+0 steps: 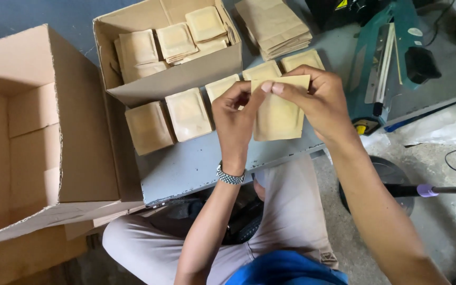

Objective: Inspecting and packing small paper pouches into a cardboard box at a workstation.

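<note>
Above grey tabletop (196, 169), we pinch tan pouch (278, 113) at top edge: left hand (234, 113), right hand (320, 100), both gripping.

A flat kraft-paper pouch (278, 113) is held up above the front edge of the grey counter (196, 166), upright with its broad face toward the camera. It is tan, roughly rectangular, taller than wide, and slightly puffed in the middle (its contents cannot be seen). Its top edge forms a narrow flat band, pinched from both sides: the left hand (234, 119) grips the upper left corner between thumb and fingers, and the right hand (320, 97) pinches the top edge, with its fingers curling behind the upper right corner. The lower half of the pouch hangs free, its bottom edge straight and nearly level.
</note>
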